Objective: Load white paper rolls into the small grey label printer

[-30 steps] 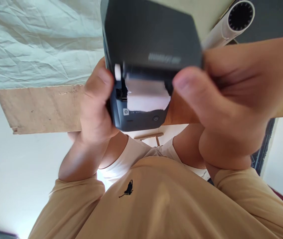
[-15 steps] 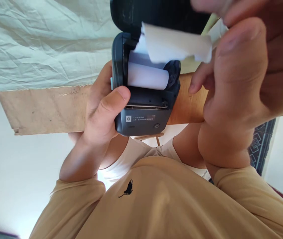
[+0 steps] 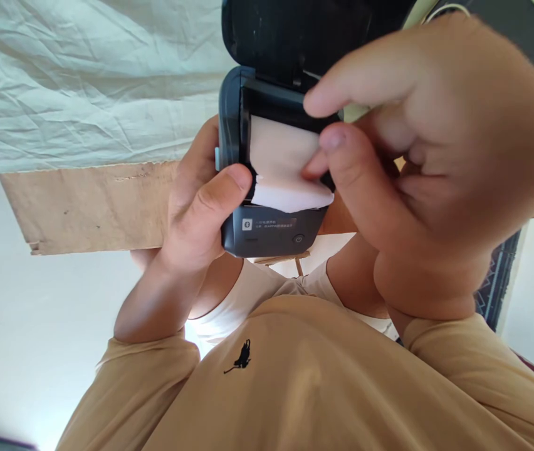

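Note:
My left hand (image 3: 196, 213) is wrapped round a small dark grey receipt printer (image 3: 271, 233), thumb on its front left corner. The printer's lid (image 3: 304, 37) stands open at the top of the view. A white paper roll (image 3: 281, 156) lies in the bay, and its loose end hangs over the front edge. My right hand (image 3: 417, 144) pinches that paper end at the bay's right side with thumb and fingers; the forefinger points left above the bay.
A crumpled pale cloth (image 3: 83, 75) covers a brown wooden board (image 3: 88, 207) behind the printer. My tan shirt (image 3: 304, 388) fills the lower view. A dark patterned rug edge (image 3: 497, 282) shows at the right.
The lid went from nearly shut to fully open. My right hand lifted the paper strip up, then brought it back down over the printer's front edge.

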Available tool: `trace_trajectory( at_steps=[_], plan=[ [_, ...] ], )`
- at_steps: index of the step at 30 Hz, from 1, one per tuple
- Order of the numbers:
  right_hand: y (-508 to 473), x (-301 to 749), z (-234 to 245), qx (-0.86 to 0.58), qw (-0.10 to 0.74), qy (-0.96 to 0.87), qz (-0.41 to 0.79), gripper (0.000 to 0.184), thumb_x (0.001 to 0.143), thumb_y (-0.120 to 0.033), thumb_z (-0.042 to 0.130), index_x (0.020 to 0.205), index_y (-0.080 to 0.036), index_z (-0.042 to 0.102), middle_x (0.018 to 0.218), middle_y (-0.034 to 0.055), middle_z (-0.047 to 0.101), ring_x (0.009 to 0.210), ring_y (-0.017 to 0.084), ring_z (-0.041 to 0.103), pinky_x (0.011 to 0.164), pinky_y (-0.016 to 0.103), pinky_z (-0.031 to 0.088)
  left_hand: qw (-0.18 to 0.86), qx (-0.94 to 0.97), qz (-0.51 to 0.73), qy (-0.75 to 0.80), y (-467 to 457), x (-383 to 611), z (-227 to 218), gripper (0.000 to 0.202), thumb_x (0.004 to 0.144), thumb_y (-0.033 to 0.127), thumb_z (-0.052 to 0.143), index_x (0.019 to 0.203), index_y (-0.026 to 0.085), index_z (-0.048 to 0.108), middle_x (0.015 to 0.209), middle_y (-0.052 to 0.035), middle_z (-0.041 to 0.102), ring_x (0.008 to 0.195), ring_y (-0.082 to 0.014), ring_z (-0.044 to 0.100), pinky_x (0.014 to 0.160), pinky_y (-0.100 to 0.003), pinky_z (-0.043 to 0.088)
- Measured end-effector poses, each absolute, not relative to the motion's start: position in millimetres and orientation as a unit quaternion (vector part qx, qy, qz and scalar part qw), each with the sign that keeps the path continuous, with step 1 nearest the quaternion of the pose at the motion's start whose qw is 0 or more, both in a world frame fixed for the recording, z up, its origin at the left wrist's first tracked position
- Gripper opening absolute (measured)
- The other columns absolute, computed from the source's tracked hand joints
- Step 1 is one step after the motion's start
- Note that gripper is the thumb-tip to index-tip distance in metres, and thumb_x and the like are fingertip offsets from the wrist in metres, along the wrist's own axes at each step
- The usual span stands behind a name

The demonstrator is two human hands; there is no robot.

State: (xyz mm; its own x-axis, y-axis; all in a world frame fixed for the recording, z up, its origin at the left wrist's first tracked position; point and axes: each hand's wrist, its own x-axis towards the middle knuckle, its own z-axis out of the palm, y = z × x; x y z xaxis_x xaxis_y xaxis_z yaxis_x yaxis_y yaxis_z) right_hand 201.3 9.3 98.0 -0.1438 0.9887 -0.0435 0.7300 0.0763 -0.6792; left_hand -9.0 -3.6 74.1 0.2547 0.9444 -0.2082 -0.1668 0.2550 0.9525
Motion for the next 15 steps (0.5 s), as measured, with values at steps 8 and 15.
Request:
trace_trajectory(
  at_steps=[8,15],
  plan=[
    [-9.8,199.6,115.1,-0.580,0.188,-0.759,0.228,0.031,0.111,-0.049,0.038,0.116,-0.028,0.061,0.079,0.0011,0.054,0.088,0.007,0.064,0.069,0.018,0.039,0.634,0.487,0.414,0.435,-5.6,-10.5,68.6,0.048,0.098,0.057,0.073,0.127,0.019,0.071,0.103,-0.0027,0.063,0.109,-0.0253,0.071,0.090,-0.037,0.057],
    [-3.1,205.7,107.7,-0.525,0.187,-0.814,0.166,0.016,0.097,-0.036,0.061,0.111,-0.029,0.059,0.077,-0.0079,0.058,0.059,0.001,0.035,0.062,0.020,0.023,0.653,0.474,0.392,0.443,-7.7,-10.4,72.1,0.062,0.092,0.062,0.079,0.136,0.018,0.069,0.109,-0.0067,0.072,0.111,-0.0305,0.073,0.088,-0.040,0.057]
  ],
)
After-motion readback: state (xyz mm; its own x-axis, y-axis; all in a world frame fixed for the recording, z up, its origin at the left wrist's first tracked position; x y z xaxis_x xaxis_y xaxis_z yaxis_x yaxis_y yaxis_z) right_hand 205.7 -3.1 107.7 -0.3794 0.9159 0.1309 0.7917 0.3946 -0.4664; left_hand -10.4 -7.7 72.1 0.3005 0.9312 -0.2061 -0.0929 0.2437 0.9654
